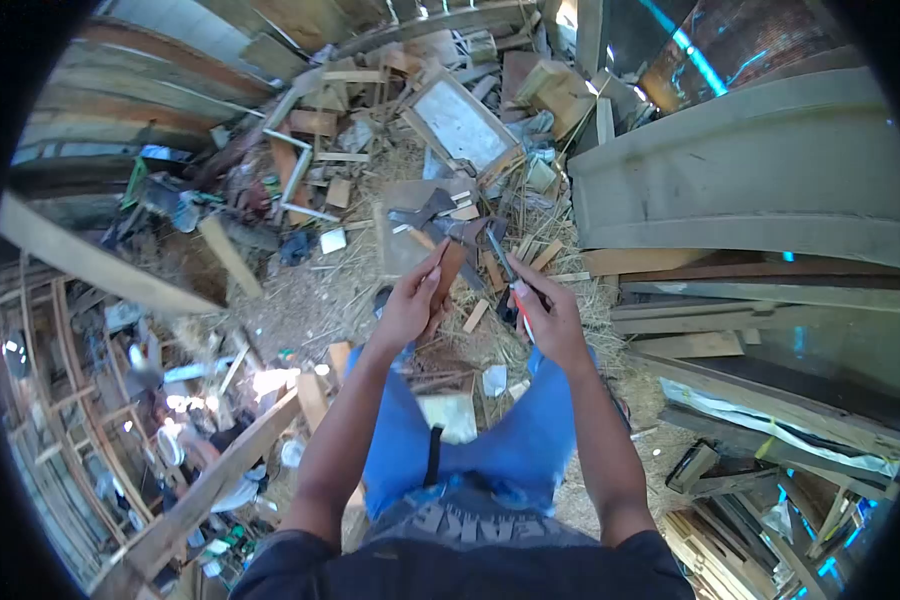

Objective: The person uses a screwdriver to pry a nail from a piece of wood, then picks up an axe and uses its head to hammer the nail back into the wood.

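My left hand (pixel 410 305) grips a flat reddish-brown piece of wood (pixel 448 272) by its lower end and holds it upright in front of me. Just to its right, my right hand (pixel 548 312) is closed around a thin dark tool (pixel 502 255) with a red-and-white handle, whose tip points up towards the wood's top edge. Both hands hover above my blue-trousered knees. On the ground just beyond the wood lie a hatchet-like tool (pixel 432 212) and a board (pixel 402 240).
Straw, offcuts and scrap boards litter the dirt ahead. A framed panel (pixel 462 125) lies further back. A large grey wooden beam (pixel 750 170) and stacked planks (pixel 770 330) run along the right. Wooden frames (pixel 60 400) and a long plank (pixel 220 480) sit at left.
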A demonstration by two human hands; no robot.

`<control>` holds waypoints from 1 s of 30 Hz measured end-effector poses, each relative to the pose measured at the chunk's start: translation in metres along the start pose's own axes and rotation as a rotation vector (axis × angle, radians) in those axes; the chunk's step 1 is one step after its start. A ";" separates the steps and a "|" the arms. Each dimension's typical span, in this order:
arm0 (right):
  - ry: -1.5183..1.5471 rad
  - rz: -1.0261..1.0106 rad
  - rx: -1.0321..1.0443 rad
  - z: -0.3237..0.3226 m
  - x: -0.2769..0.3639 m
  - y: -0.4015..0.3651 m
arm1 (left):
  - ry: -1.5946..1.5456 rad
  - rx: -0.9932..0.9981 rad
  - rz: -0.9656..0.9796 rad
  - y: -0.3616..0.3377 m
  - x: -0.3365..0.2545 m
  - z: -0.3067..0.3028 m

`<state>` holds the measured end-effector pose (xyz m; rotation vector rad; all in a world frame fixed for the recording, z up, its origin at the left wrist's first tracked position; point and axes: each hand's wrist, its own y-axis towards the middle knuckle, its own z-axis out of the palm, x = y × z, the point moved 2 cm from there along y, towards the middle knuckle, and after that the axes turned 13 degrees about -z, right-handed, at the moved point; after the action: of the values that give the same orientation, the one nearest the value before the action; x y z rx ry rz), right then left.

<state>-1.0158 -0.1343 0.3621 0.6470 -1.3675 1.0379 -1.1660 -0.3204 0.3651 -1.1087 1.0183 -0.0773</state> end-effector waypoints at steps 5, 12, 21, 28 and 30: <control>-0.001 0.119 -0.085 0.008 -0.179 0.035 | -0.033 0.047 -0.094 0.138 0.118 -0.050; -0.116 0.082 -0.104 0.026 -0.313 0.027 | 0.014 0.143 -0.049 0.250 0.248 -0.085; -0.149 -0.232 -0.266 0.068 -0.316 -0.007 | -0.077 0.182 0.233 0.224 0.251 -0.066; -0.216 -0.314 -0.121 0.101 -0.291 -0.034 | -0.081 0.314 0.507 0.163 0.262 -0.062; -0.303 -0.349 -0.100 0.102 -0.291 -0.041 | -0.092 0.285 0.473 0.151 0.266 -0.067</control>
<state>-0.9969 -0.3041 0.1017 0.9570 -1.4889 0.6046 -1.1244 -0.4306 0.0745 -0.5892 1.1229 0.2026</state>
